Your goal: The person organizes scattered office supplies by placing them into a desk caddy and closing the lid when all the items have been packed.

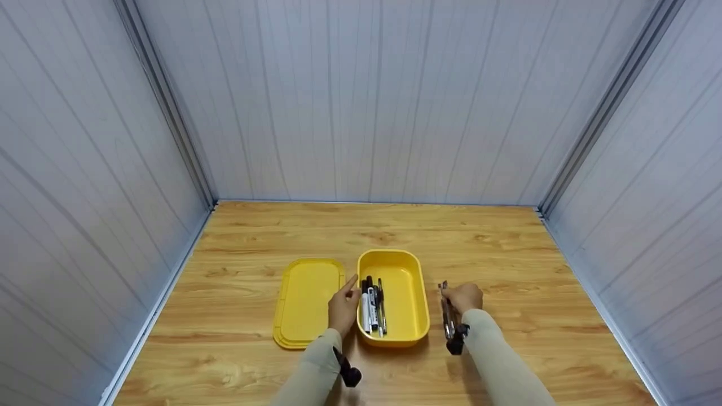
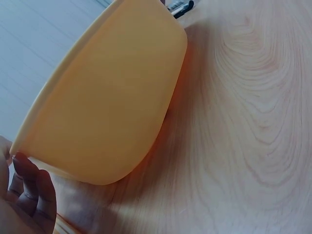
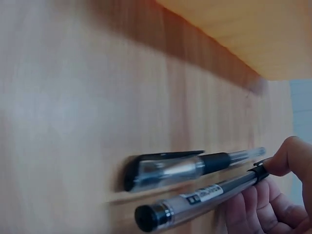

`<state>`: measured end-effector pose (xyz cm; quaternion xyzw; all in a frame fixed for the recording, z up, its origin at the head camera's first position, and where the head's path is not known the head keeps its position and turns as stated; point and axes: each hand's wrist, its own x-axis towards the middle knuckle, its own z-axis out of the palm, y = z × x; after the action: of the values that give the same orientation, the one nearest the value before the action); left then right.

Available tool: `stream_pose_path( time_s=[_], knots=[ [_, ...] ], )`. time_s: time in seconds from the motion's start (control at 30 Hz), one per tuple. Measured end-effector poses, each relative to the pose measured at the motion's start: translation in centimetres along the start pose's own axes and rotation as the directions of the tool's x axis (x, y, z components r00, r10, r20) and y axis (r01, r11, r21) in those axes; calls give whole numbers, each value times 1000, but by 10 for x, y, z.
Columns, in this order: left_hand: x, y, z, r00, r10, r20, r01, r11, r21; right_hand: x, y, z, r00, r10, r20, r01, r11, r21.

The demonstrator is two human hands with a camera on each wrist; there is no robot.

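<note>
A yellow plastic box [image 1: 403,299] stands uncovered on the wooden table. Along its left side lie black-capped white markers [image 1: 365,310] and slim dark pens [image 1: 381,307]. My left hand [image 1: 342,310] grips the box's left rim, its index finger stretched along the edge; the left wrist view has curled fingers [image 2: 36,187] against the outer wall. To the right of the box, my right hand [image 1: 465,297] pinches a gel pen [image 3: 195,202] near one end, between thumb and fingers. A second clear gel pen [image 3: 170,170] with a black clip lies right beside it on the table.
The yellow lid [image 1: 307,304] lies flat on the table [image 1: 254,237], left of the box and close to my left hand. Pale panel walls [image 1: 372,101] enclose the table at the back and on both sides.
</note>
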<state>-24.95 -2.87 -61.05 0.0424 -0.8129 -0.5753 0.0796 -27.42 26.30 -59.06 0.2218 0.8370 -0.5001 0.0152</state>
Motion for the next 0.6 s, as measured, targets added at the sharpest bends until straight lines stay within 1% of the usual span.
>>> stream_pose_path(
  time_s=[0.1,0.27,0.37,0.6],
  knots=[
    [0,0,0,1000,-4,9,4,1000,-11,1,-9,-2,1000,-8,-5,8,1000,20],
    [0,0,1,1000,-18,15,18,1000,-22,0,-21,-8,999,-24,-25,24,999,-24],
    [0,-1,1,1000,-22,13,22,1000,-13,-2,-27,-10,999,-22,-37,21,1000,-20],
    [0,0,1,1000,-20,10,20,1000,-2,-4,-43,-14,996,-66,-55,62,996,-69]
  ],
)
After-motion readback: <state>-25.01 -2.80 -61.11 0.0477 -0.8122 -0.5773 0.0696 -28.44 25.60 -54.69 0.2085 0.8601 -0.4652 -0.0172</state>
